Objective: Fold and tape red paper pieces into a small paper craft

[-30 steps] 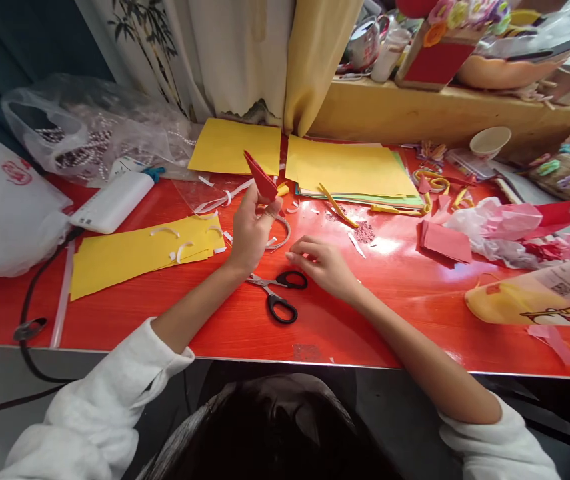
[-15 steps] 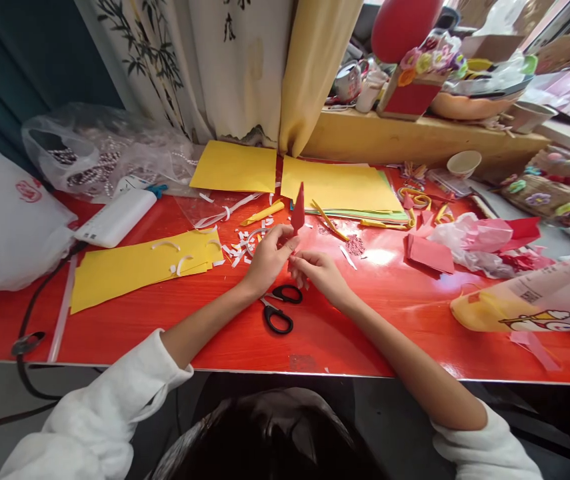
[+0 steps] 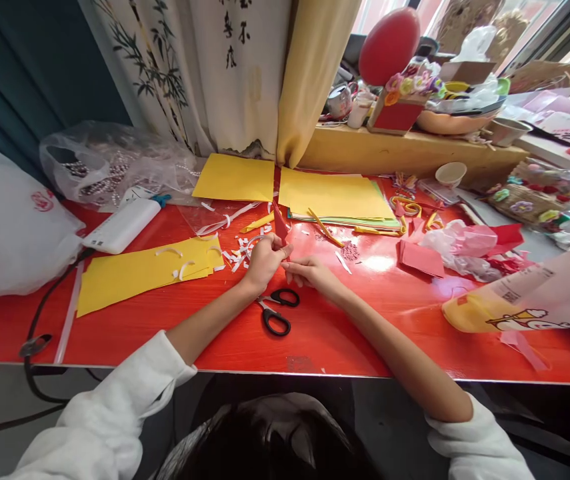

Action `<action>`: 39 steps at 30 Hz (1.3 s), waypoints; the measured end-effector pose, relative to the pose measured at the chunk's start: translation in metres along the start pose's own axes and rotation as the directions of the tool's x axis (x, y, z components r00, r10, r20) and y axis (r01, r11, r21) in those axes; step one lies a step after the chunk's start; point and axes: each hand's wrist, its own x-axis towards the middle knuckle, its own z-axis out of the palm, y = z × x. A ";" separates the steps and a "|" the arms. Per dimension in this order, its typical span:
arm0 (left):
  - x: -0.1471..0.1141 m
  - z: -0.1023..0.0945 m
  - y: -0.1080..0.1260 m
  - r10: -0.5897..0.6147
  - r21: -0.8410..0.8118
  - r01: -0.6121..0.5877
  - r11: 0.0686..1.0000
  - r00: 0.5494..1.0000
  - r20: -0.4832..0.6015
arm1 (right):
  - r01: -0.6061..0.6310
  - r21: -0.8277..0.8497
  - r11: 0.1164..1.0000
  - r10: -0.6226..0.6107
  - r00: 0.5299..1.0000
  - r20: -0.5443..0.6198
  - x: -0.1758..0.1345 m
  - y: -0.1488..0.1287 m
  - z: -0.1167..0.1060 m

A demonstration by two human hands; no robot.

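Observation:
A narrow, pointed piece of folded red paper [image 3: 280, 225] stands up from my left hand [image 3: 265, 262], whose thumb and fingers are closed on it. My right hand [image 3: 316, 276] pinches at the lower end of the same paper, close against the left fingertips; its exact grip is partly hidden. Just below both hands lies a pair of scissors [image 3: 277, 325] with black handles, its blades partly covered by my left wrist. White paper scraps [image 3: 239, 257] are scattered beside the left hand.
Yellow sheets [image 3: 149, 272] lie at left, and a stack of coloured paper [image 3: 335, 193] sits behind the hands. To the right are folded red paper [image 3: 421, 259], crumpled pink tissue [image 3: 465, 243] and a tilted drink cup [image 3: 509, 297]. A white plastic bag [image 3: 15, 220] stands far left.
The red paper has tilted to the left and sits lower between my hands. Both hands have shifted slightly. The camera view has also moved a little.

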 end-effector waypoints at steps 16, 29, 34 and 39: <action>0.005 -0.011 0.004 -0.015 0.165 -0.023 0.986 0.974 0.227 | 0.024 -0.036 0.999 -0.024 1.000 0.009 0.002 0.001 -0.002; 0.008 -0.022 0.022 -0.176 0.102 0.145 0.984 0.854 0.489 | 0.083 0.216 0.973 -0.055 0.990 -0.129 0.002 0.001 -0.011; -0.001 -0.014 0.016 -0.205 0.113 0.170 0.979 0.809 0.552 | 0.193 0.303 0.933 -0.133 0.969 -0.208 0.003 0.006 -0.005; -0.003 -0.012 0.015 -0.276 0.077 0.280 0.957 0.797 0.536 | 0.204 0.327 0.923 -0.132 0.964 -0.230 0.003 0.009 -0.006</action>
